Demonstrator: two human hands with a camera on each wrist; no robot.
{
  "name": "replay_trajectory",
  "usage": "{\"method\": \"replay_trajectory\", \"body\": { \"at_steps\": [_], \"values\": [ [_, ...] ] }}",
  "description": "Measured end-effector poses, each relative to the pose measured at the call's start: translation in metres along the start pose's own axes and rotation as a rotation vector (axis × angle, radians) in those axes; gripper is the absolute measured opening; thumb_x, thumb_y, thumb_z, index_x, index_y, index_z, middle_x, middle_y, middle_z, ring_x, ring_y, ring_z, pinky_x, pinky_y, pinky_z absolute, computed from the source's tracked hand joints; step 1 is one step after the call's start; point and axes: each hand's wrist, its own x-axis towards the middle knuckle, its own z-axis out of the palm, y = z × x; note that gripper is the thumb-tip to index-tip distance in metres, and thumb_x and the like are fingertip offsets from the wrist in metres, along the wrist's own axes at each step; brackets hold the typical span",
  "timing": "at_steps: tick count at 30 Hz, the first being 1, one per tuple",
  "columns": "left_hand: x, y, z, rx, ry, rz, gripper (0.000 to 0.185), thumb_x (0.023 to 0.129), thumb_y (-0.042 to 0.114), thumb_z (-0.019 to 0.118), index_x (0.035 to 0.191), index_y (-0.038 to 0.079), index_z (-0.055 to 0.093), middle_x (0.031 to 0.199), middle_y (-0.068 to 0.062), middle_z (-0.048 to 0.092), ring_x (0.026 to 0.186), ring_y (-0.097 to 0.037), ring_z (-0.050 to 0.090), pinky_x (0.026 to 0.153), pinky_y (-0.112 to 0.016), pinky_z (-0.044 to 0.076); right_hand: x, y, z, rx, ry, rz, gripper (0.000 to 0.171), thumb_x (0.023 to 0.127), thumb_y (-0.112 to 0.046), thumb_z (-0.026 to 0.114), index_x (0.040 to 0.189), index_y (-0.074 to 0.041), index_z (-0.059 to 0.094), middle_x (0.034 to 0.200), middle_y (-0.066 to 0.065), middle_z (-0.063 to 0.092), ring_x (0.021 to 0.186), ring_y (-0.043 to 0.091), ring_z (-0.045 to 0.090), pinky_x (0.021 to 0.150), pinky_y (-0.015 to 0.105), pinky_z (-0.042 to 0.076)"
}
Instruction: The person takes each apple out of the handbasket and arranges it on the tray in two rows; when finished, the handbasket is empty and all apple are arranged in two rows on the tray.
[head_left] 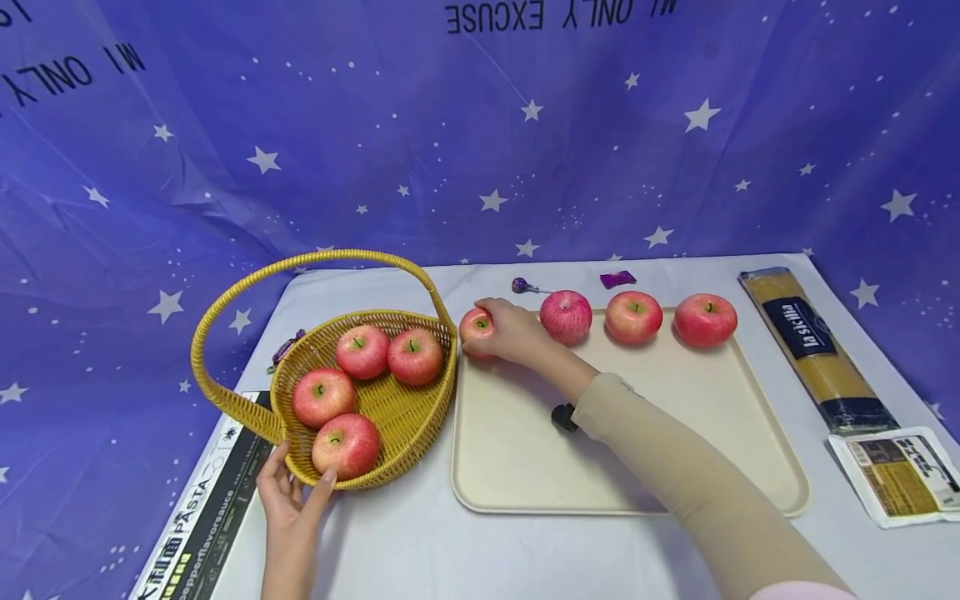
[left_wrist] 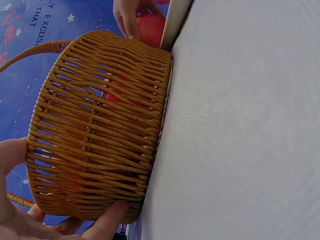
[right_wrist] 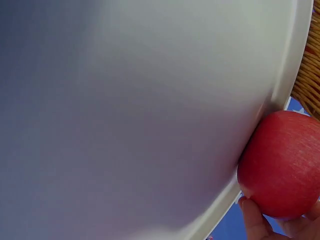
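Observation:
A yellow wicker basket [head_left: 405, 425] with a tall arched handle stands on the left, with several red apples inside. My left hand [head_left: 291, 512] holds its near rim, thumb over the edge and fingers against the outer weave, as the left wrist view also shows. At the far left corner of the cream tray [head_left: 540, 450], my right hand [head_left: 517, 332] grips a red apple [right_wrist: 282, 165] from its far side. That apple sits at the tray's rim, close beside the basket. Three more apples, the nearest a streaky red apple [head_left: 566, 317], line the tray's far edge.
Behind the tray lie a lollipop [head_left: 525, 286] and a purple wrapped candy [head_left: 617, 279]. A pasta pack [head_left: 813, 346] and a flat food packet [head_left: 900, 475] lie to the right. A black-and-white pasta box [head_left: 217, 508] lies at the left, partly behind the basket.

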Motion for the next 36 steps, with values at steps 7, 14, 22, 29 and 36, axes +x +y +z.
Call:
{"method": "replay_trajectory", "body": {
  "at_steps": [7,14,22,29,36],
  "values": [
    [0.002,0.002,0.000,0.009,0.003,-0.012,0.074,0.095,0.003,0.059,0.148,0.017,0.010,0.158,-0.014,0.004,0.145,-0.026,0.006,0.089,-0.007,0.043,0.009,-0.005,0.000,-0.004,-0.023,0.008,0.085,0.074,-0.051,0.077,0.142,-0.010,0.045,0.128,0.010,0.056,0.113,0.026,0.056,0.095,0.039,0.048],
    [0.002,0.000,-0.002,0.029,0.001,-0.022,0.075,0.095,0.005,0.060,0.149,0.019,0.010,0.158,-0.013,0.005,0.145,-0.025,0.007,0.091,-0.008,0.042,-0.003,-0.008,-0.006,0.009,0.041,-0.013,0.089,0.079,-0.055,0.070,0.148,-0.010,0.035,0.145,0.013,0.042,0.131,0.033,0.041,0.107,0.048,0.038],
    [0.001,0.000,-0.001,0.021,0.002,-0.009,0.074,0.095,0.004,0.060,0.148,0.018,0.010,0.158,-0.014,0.005,0.145,-0.025,0.007,0.089,-0.007,0.043,-0.037,-0.033,-0.025,0.120,0.261,-0.236,0.061,0.087,-0.039,0.068,0.138,-0.010,0.049,0.140,0.008,0.047,0.131,0.024,0.040,0.109,0.044,0.037],
    [0.001,0.001,-0.001,0.027,0.006,-0.011,0.074,0.095,0.004,0.060,0.148,0.018,0.010,0.157,-0.014,0.008,0.145,-0.025,0.008,0.089,-0.006,0.043,-0.060,-0.070,-0.013,0.204,0.159,-0.460,0.052,0.087,-0.030,0.070,0.133,-0.011,0.054,0.126,0.003,0.057,0.116,0.019,0.051,0.098,0.034,0.046],
    [0.001,-0.001,-0.001,0.033,0.002,-0.019,0.075,0.095,0.005,0.060,0.148,0.019,0.010,0.156,-0.014,0.008,0.145,-0.026,0.008,0.088,-0.007,0.044,-0.055,-0.108,0.029,0.078,-0.120,-0.489,0.067,0.087,-0.040,0.069,0.142,-0.013,0.044,0.140,0.002,0.046,0.127,0.013,0.043,0.108,0.025,0.036]
  ]
}}
